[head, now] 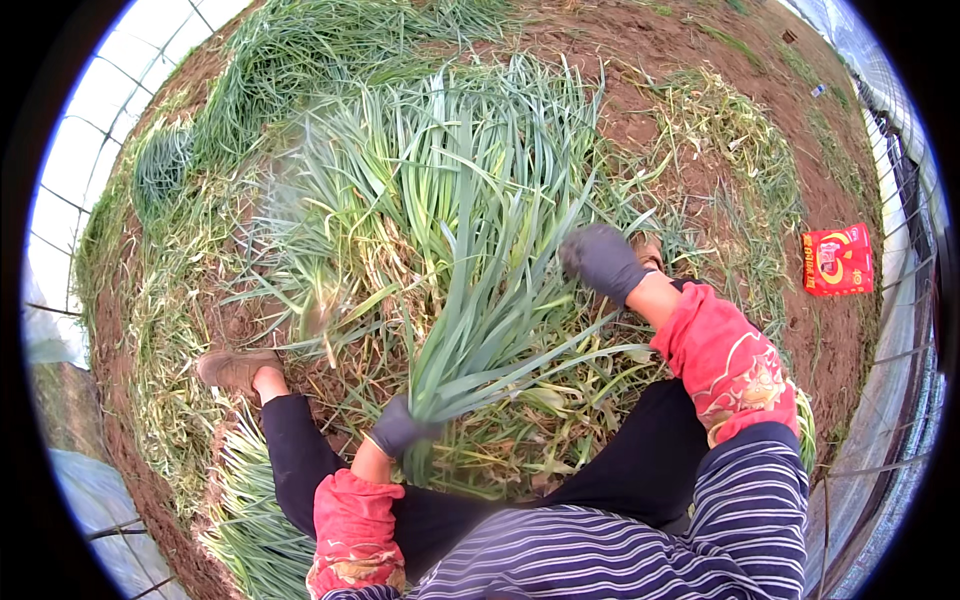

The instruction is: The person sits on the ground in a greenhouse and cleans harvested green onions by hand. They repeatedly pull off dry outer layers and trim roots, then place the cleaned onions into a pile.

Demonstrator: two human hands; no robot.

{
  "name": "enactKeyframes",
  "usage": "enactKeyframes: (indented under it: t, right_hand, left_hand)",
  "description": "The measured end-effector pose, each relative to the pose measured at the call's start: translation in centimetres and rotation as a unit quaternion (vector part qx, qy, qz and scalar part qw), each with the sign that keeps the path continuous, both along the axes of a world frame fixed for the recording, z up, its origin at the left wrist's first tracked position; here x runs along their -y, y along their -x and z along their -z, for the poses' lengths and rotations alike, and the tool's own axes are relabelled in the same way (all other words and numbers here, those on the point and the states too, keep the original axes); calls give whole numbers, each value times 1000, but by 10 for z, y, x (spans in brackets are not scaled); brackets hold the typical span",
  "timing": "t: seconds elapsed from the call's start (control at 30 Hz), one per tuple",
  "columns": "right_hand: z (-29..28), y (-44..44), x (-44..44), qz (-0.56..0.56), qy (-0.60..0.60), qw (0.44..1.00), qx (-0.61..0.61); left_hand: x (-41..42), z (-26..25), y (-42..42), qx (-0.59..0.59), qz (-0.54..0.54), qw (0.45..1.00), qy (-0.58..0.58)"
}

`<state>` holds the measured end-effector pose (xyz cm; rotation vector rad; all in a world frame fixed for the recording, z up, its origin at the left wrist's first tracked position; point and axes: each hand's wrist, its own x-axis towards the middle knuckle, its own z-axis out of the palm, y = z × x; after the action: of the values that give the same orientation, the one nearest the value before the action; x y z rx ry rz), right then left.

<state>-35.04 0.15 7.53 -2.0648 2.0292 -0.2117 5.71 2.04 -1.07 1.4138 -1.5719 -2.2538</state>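
My left hand (401, 429), in a dark glove, grips a bunch of long green leafy stalks (457, 352), which look like leeks or garlic greens, near its lower end. The leaves fan out upward and to the right. My right hand (602, 259), gloved too, is over the leaf tips at the right; its fingers are blurred, and I cannot tell whether they hold anything. Beyond the hands lies a broad pile of the same plants (450, 165), with pale, dry bases towards me. A small clump with a muddy base (322, 296) rests left of the held bunch.
Stripped leaves (555, 427) litter the soil between my legs. More plants are heaped at the upper left (285, 82) and beside my leg at the lower left (255, 502). A red printed box or bag (838, 260) stands on bare soil at the right, near plastic sheeting.
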Motion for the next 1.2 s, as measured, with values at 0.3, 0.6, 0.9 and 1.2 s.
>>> enactKeyframes:
  t: [0.3, 0.6, 0.9, 1.2]
  right_hand:
    - [-5, -7, 8, -179, 156, 971, -3]
    - [3, 27, 24, 64, 262, 954, 128]
    - [-40, 41, 28, 239, 289, 896, 240]
    - [-73, -52, 58, -16, 266, 921, 283]
  left_hand:
    - [-2, 18, -10, 35, 66, 997, 29]
    - [14, -37, 10, -118, -12, 991, -64]
    - [78, -38, -34, -264, -98, 955, -88]
    - [86, -63, 3, -378, -60, 922, -58]
